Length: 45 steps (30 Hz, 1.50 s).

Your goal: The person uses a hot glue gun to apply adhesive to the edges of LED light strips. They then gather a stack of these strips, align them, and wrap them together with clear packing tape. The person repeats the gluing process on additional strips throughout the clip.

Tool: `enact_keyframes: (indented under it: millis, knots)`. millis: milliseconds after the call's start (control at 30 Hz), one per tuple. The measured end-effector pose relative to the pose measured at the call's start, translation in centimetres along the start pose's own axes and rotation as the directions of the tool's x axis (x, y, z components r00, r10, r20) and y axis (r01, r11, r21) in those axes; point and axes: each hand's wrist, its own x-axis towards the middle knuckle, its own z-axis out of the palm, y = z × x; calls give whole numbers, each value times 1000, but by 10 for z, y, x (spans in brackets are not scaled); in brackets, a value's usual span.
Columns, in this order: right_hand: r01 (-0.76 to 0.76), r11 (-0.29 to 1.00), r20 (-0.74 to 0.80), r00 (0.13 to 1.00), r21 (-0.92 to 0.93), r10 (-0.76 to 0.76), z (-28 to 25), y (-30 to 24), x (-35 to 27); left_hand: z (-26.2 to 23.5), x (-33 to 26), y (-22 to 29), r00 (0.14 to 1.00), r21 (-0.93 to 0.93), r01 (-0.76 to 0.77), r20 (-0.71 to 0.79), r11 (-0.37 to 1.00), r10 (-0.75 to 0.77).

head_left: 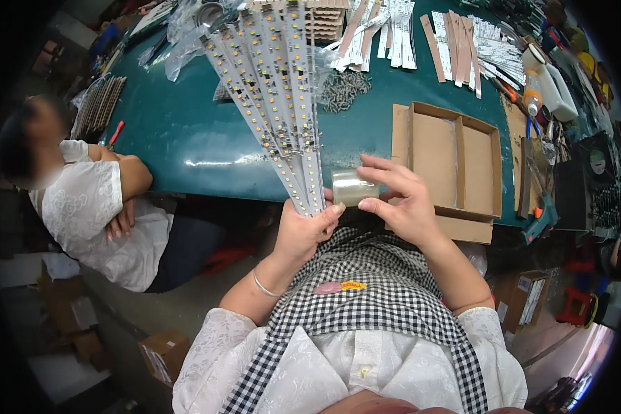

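Observation:
My left hand (302, 231) is closed round the lower ends of a fanned bundle of LED strips (272, 96). These are long white boards dotted with yellow and orange LEDs, spreading upward over the table. Beside the bundle, a roll of clear tape (355, 189) is held by my right hand (403, 201), with the thumb below and the fingers curved over its right side. The roll's left side lies close to the strips and my left thumb; whether tape is stuck to the strips I cannot tell.
On the green table (179, 145) lie a divided cardboard box (431, 155), a pile of screws (345, 91) and loose strips (452, 52). Bottles (555, 90) and a green glue gun (541, 219) are at the right. A person with folded arms (110, 200) sits at the left.

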Motion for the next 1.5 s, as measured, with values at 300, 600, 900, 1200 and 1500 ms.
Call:
enact_keyframes:
  millis: [300,600,900,1200,1500]
  knots:
    - [120,982,-77,988,-144,-132,21,33,-2,-10,2,-20,992,65,48,-118,997,-40]
    - [103,961,-9,994,-258,-108,18,18,12,-14,-6,-28,984,100,61,-171,993,-43]
    - [-18,984,1,1000,-175,18,15,16,17,-20,-6,-35,982,146,37,-189,989,-9]
    - [256,835,190,964,-487,-185,16,13,34,-19,-5,-34,983,303,-19,-170,953,74]
    - [178,952,174,975,-250,-136,8,11,33,-20,-3,-34,977,337,-37,-186,941,105]
